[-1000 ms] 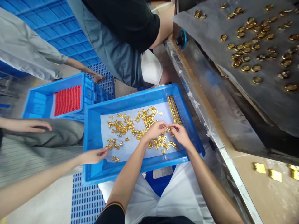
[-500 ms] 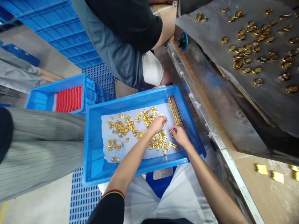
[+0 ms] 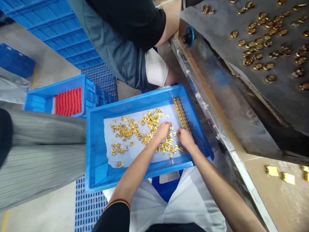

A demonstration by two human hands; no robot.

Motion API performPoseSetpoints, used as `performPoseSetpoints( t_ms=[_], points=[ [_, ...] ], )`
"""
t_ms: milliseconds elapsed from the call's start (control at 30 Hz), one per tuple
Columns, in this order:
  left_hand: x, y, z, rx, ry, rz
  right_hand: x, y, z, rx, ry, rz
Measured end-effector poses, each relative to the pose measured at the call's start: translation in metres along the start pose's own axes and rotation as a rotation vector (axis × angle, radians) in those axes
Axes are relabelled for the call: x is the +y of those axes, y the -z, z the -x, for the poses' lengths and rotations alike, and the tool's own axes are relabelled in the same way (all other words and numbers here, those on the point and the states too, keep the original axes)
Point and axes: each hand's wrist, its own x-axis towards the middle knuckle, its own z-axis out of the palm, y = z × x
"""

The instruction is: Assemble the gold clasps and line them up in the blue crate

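Observation:
A blue tray (image 3: 98, 151) lined with white paper (image 3: 109, 132) rests across my lap. Small shiny gold metal pieces (image 3: 125, 130) lie scattered over the paper. At the tray's right end, more of them form a tight row (image 3: 181, 112) along the wall. My left hand (image 3: 163, 131) is over the loose pieces with curled fingers, one gold piece showing by its fingertips. Beside the near end of the row, my right hand (image 3: 185, 138) is closed, fingertips pinched. What either hand holds is too small or hidden to make out.
A metal-edged workbench (image 3: 217, 135) borders the tray on the right, with gold rings (image 3: 257, 66) on a grey sheet above. A seated co-worker (image 3: 116, 48) is just ahead. Blue crates (image 3: 55, 32) stand at left, one bin (image 3: 38, 93) holding red pieces (image 3: 69, 102).
My right hand has shifted slightly toward the row, its fingers more tucked in. My left hand has barely moved. The whole view has shifted a little.

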Motion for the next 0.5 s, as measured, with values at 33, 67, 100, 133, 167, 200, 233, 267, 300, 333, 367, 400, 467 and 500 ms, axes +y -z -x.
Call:
performPoseSetpoints(
  t_ms=[33,67,100,133,167,200,233,267,300,333,367,400,467,500],
  points=[
    [0.001,0.0,0.001,-0.004,0.005,-0.015,-0.001,0.002,0.003,-0.007,-0.009,0.028],
    [0.002,0.001,0.002,-0.006,0.01,-0.028,-0.003,0.004,0.006,-0.011,-0.012,0.053],
    [0.002,0.001,0.003,-0.007,0.012,-0.04,-0.006,0.005,0.009,-0.015,-0.01,0.074],
    [0.002,0.002,0.004,-0.008,0.013,-0.05,-0.009,0.006,0.011,-0.018,-0.002,0.092],
    [0.002,0.003,0.005,-0.009,0.012,-0.058,-0.012,0.006,0.012,-0.023,0.009,0.107],
    [0.002,0.003,0.005,-0.01,0.011,-0.064,-0.015,0.006,0.013,-0.03,0.018,0.121],
    [0.002,0.003,0.006,-0.011,0.01,-0.069,-0.018,0.006,0.013,-0.041,0.025,0.134],
    [0.002,0.003,0.006,-0.01,0.009,-0.073,-0.02,0.005,0.012,-0.053,0.027,0.148],
    [0.002,0.003,0.006,-0.009,0.009,-0.075,-0.023,0.004,0.011,-0.065,0.028,0.162],
    [0.002,0.002,0.006,-0.006,0.01,-0.077,-0.024,0.004,0.01,-0.076,0.031,0.174],
    [0.002,0.001,0.005,-0.002,0.012,-0.077,-0.025,0.003,0.008,-0.085,0.037,0.184],
    [0.002,0.0,0.005,0.002,0.015,-0.076,-0.026,0.003,0.007,-0.093,0.049,0.192],
    [0.002,-0.002,0.005,0.012,0.024,-0.074,-0.027,0.005,0.004,-0.107,0.087,0.199],
    [0.002,-0.003,0.004,0.017,0.027,-0.072,-0.027,0.006,0.003,-0.113,0.11,0.199]
  ],
)
